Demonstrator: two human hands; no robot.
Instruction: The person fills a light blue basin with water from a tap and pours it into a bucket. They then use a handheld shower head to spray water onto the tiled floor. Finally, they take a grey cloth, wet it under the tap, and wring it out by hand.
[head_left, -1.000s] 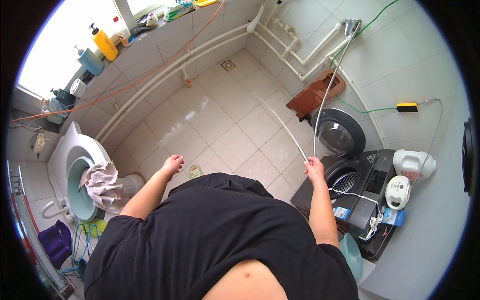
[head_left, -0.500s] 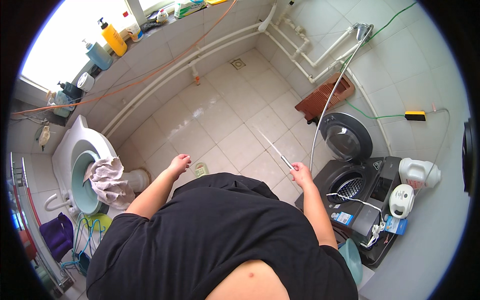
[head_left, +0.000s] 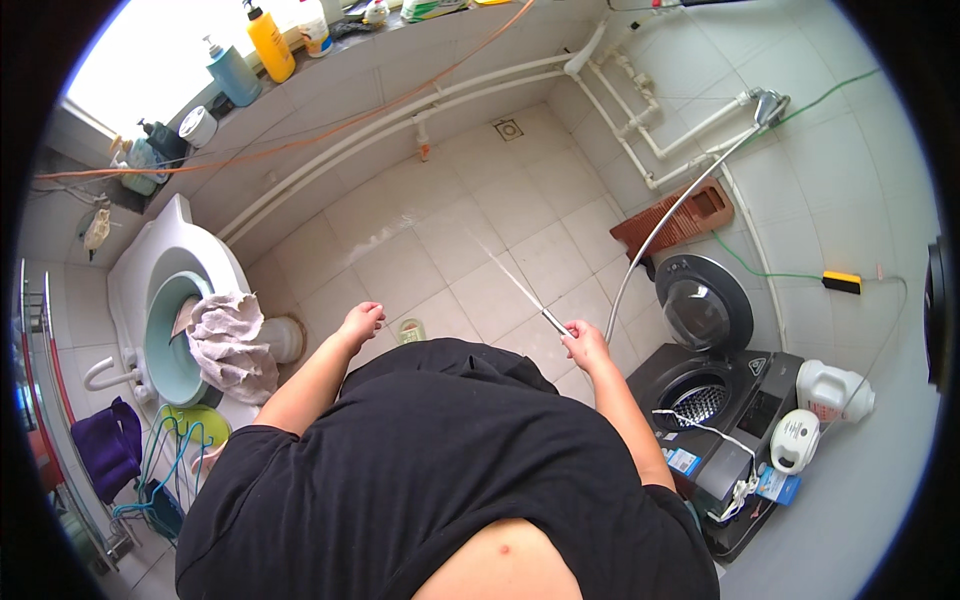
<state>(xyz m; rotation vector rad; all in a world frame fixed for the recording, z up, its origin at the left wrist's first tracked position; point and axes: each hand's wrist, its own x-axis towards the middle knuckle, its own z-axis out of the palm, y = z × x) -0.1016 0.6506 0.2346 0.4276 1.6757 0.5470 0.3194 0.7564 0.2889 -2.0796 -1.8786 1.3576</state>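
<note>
A slim metal nozzle [head_left: 553, 320] was held in the right hand [head_left: 583, 345], its tip pointed forward and to the left, away from the body. By that hand the nozzle was gripped near its rear end, with the fingers closed around it. From the tip a thin jet of water [head_left: 510, 277] was sent out over the tiled floor [head_left: 440, 240]. The left hand [head_left: 362, 322] was held apart from the nozzle, off to its left, with the fingers loosely curled; whether anything was enclosed by them could not be told. Between the 2 hands and below them, the view was filled by a black shirt [head_left: 400, 470].

Beside the right hand a grey hose [head_left: 649, 241] was seen, curved up to a tap [head_left: 768, 106] on the wall; its lower end was lost from sight behind that hand. A brown washboard [head_left: 705, 207] was crossed by the hose. To the right, a dark washer [head_left: 735, 400] was seen with its door [head_left: 703, 310] swung open. To the left, a blue tub [head_left: 165, 345] was set in the white sink [head_left: 225, 250], with a cloth [head_left: 228, 325] draped over its rim.
</note>
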